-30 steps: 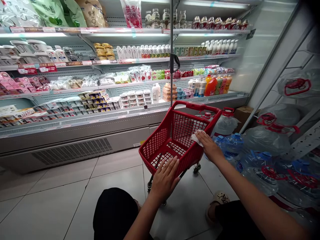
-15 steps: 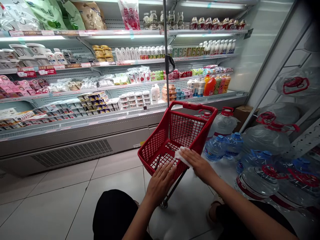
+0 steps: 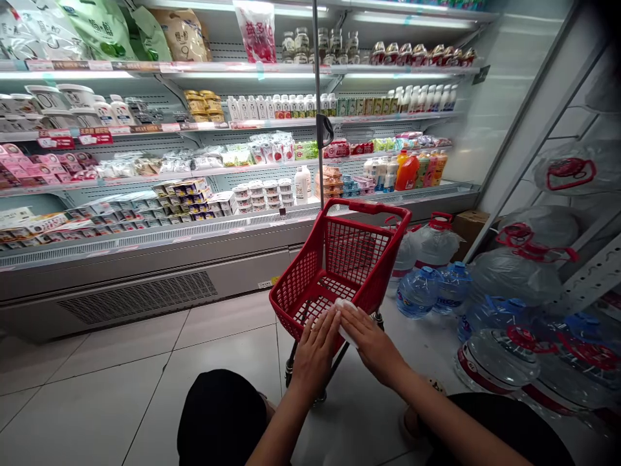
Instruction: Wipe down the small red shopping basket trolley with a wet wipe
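A small red shopping cart point(image 3: 339, 265) stands on the tiled floor before me, its basket empty. My left hand point(image 3: 316, 349) lies flat with fingers stretched on the near rim of the basket. My right hand point(image 3: 371, 343) presses a white cloth point(image 3: 342, 314) against the same near rim, right beside the left hand; the two hands almost touch. The cloth is mostly hidden under my fingers. My knees in dark clothing show at the bottom of the view.
A long refrigerated shelf unit point(image 3: 194, 149) full of dairy packs, bottles and bags runs behind the cart. Large water jugs point(image 3: 499, 285) with red and blue caps are stacked on the floor at the right. A thin metal pole point(image 3: 317, 97) rises behind the cart.
My right hand with the cloth has slid along the rim from the right side of the basket toward me, ending next to my left hand. The cart has shifted slightly left.
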Demonstrator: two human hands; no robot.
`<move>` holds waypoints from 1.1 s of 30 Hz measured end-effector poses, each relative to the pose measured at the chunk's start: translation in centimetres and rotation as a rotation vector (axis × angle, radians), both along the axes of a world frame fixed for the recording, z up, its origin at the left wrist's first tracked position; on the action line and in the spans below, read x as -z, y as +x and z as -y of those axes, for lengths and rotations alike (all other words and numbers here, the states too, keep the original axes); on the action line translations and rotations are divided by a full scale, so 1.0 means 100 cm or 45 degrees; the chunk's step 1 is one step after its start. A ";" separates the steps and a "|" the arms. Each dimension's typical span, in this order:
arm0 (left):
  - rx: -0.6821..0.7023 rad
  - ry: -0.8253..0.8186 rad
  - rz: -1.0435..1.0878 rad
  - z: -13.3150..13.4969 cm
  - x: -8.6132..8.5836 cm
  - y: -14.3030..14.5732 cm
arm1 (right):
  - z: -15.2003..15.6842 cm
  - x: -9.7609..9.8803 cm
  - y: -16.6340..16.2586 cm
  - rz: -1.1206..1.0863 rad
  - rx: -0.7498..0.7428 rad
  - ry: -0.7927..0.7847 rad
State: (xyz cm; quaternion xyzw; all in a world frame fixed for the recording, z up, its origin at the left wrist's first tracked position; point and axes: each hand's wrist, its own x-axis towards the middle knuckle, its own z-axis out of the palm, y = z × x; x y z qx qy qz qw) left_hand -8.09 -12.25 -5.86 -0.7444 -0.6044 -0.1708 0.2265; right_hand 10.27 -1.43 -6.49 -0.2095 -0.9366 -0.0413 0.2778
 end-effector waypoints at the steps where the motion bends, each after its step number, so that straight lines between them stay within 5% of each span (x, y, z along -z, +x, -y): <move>1: 0.021 -0.006 -0.010 0.001 -0.002 -0.002 | 0.002 -0.001 0.002 0.023 -0.033 0.006; 10: -0.015 -0.051 -0.017 -0.002 -0.007 -0.033 | -0.077 -0.018 0.021 0.002 0.193 -0.094; 20: -0.160 0.010 0.096 -0.013 0.003 0.001 | 0.030 -0.001 0.005 0.069 0.042 -0.062; 26: -0.112 0.007 0.061 -0.002 -0.005 -0.014 | 0.014 -0.011 0.037 0.102 0.149 -0.068; 33: -0.160 -0.011 0.126 -0.004 0.004 -0.005 | 0.033 0.010 0.042 -0.034 0.394 -0.118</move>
